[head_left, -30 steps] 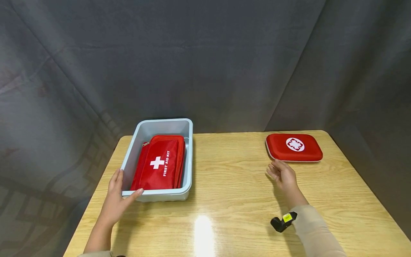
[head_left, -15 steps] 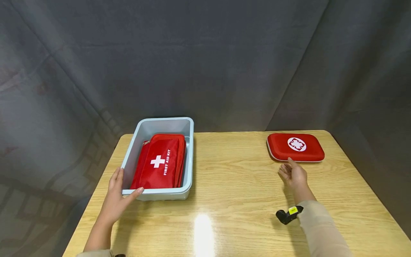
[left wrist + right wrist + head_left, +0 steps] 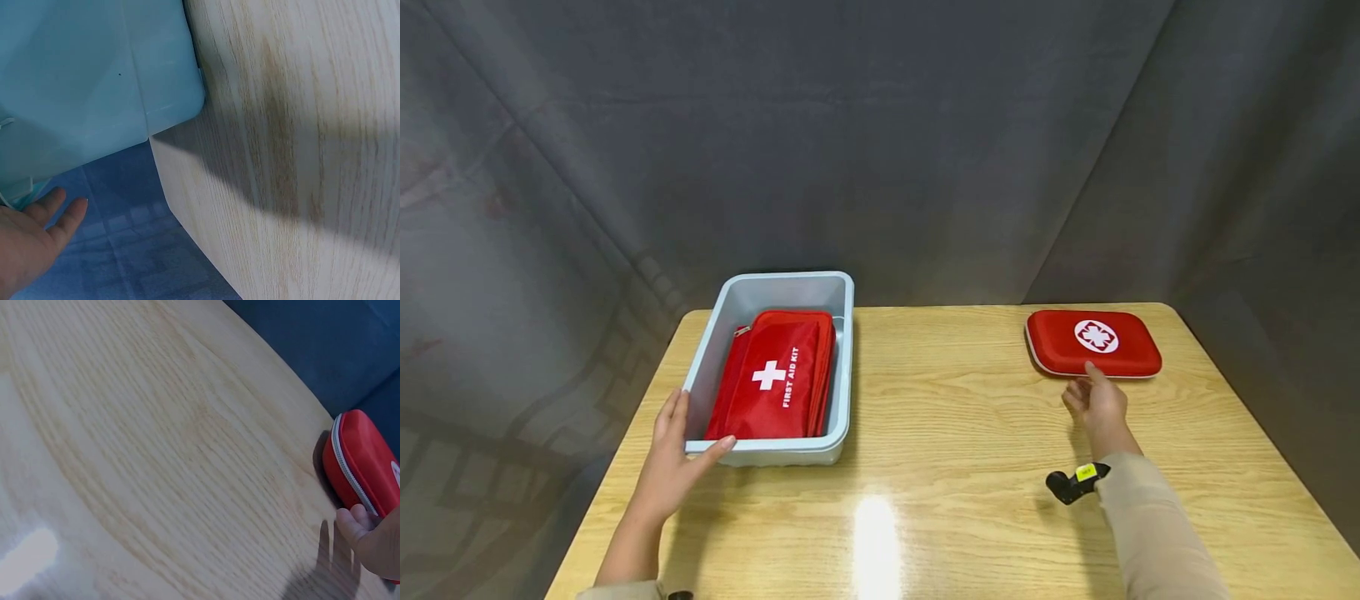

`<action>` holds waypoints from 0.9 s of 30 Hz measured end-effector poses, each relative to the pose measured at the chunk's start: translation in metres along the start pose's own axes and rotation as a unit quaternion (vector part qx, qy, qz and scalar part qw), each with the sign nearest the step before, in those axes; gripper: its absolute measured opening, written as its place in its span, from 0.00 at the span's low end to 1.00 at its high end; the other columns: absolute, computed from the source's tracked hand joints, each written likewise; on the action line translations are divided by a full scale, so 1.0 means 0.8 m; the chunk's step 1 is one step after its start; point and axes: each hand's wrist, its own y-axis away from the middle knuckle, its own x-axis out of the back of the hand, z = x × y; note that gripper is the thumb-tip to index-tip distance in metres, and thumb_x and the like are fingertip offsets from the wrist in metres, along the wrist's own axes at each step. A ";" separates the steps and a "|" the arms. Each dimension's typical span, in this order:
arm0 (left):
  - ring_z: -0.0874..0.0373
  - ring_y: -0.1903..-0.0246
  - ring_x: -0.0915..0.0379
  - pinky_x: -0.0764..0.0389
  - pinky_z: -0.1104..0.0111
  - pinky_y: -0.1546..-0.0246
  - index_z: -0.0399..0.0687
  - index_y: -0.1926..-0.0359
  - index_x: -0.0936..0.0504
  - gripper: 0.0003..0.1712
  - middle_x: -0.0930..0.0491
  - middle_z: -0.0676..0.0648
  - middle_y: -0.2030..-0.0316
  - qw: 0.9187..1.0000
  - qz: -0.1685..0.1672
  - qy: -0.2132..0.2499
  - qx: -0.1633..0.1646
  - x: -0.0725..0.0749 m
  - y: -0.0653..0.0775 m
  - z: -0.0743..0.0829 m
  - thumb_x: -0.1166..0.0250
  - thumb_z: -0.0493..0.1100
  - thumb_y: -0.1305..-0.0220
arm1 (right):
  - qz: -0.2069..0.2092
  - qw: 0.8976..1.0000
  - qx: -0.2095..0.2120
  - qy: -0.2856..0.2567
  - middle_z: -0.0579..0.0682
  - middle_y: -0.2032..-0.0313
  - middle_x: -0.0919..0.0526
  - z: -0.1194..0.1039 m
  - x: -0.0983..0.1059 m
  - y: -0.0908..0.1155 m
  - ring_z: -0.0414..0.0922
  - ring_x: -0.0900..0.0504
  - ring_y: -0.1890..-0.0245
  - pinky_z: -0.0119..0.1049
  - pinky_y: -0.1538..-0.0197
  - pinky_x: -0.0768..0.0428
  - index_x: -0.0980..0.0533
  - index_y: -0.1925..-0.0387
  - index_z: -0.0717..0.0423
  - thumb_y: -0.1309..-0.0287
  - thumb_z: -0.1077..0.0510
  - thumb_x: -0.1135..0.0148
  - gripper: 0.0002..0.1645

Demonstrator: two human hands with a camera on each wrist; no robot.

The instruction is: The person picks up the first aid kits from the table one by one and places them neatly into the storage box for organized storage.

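In the head view, a light blue plastic bin (image 3: 847, 379) stands at the left of the table. Inside it lies a red first aid kit pouch (image 3: 775, 350) with a white cross. My left hand (image 3: 667, 471) spans the bin's near-left corner, thumb along the near rim and fingers along the left side. The left wrist view shows those fingers (image 3: 59, 215) fairly straight. A red zippered first aid case (image 3: 1048, 342) lies flat at the far right. My right hand (image 3: 1102, 412) is at its near edge, thumb over the top edge, fingertips (image 3: 347, 522) low beside its zipper.
The wooden table (image 3: 940, 433) extends between the bin and the case. A grey curtain (image 3: 925, 150) hangs behind and beside it. A black wrist strap device (image 3: 1071, 485) with a yellow label is worn at my right sleeve.
My right hand has moved right and slightly forward along the near edge of the red case, and its thumb now overlaps the top. My left hand stays at the bin corner.
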 end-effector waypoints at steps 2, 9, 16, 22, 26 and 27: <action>0.37 0.42 0.60 0.40 0.41 0.57 0.36 0.35 0.60 0.54 0.62 0.36 0.37 1.000 -0.001 0.000 0.000 0.000 0.000 0.001 0.36 0.53 0.52 | 0.001 1.000 -0.005 -0.005 0.48 0.75 0.28 -0.003 -0.002 0.003 0.40 0.25 0.78 0.36 0.68 0.22 0.32 0.66 0.51 0.58 0.48 0.35 0.20; 0.36 0.42 0.59 0.39 0.41 0.57 0.36 0.35 0.60 0.54 0.62 0.36 0.37 1.000 -0.002 -0.005 0.003 0.000 0.002 0.003 0.37 0.53 0.52 | 0.021 1.000 -0.010 0.006 0.49 0.73 0.29 -0.008 -0.006 0.003 0.40 0.25 0.75 0.38 0.67 0.23 0.35 0.59 0.51 0.55 0.48 0.37 0.24; 0.36 0.42 0.59 0.40 0.41 0.57 0.36 0.35 0.60 0.54 0.62 0.36 0.37 1.000 -0.003 -0.003 0.000 0.003 0.003 0.004 0.36 0.53 0.52 | 0.026 0.999 -0.034 -0.011 0.47 0.61 0.35 -0.012 0.000 -0.015 0.40 0.29 0.66 0.40 0.67 0.23 0.45 0.40 0.43 0.61 0.42 0.36 0.45; 0.36 0.42 0.59 0.38 0.41 0.58 0.35 0.35 0.60 0.54 0.62 0.36 0.37 1.000 -0.002 -0.007 0.002 0.006 0.005 0.005 0.37 0.52 0.52 | 0.031 0.998 -0.040 -0.029 0.46 0.59 0.37 -0.009 0.000 -0.030 0.40 0.33 0.60 0.41 0.49 0.37 0.46 0.40 0.41 0.61 0.41 0.37 0.45; 0.36 0.42 0.59 0.37 0.42 0.59 0.35 0.35 0.60 0.54 0.62 0.36 0.37 1.000 -0.002 -0.007 0.003 0.006 0.007 0.005 0.36 0.52 0.53 | 0.037 0.998 -0.042 -0.018 0.46 0.60 0.37 -0.008 0.002 -0.036 0.40 0.32 0.60 0.42 0.48 0.38 0.45 0.41 0.40 0.60 0.40 0.39 0.43; 0.36 0.42 0.59 0.37 0.42 0.59 0.35 0.36 0.60 0.54 0.61 0.35 0.38 1.000 -0.001 -0.007 0.002 0.006 0.008 0.005 0.36 0.52 0.53 | 0.036 0.998 -0.043 -0.015 0.46 0.60 0.37 -0.008 0.003 -0.038 0.40 0.33 0.60 0.42 0.48 0.38 0.45 0.40 0.40 0.59 0.39 0.40 0.43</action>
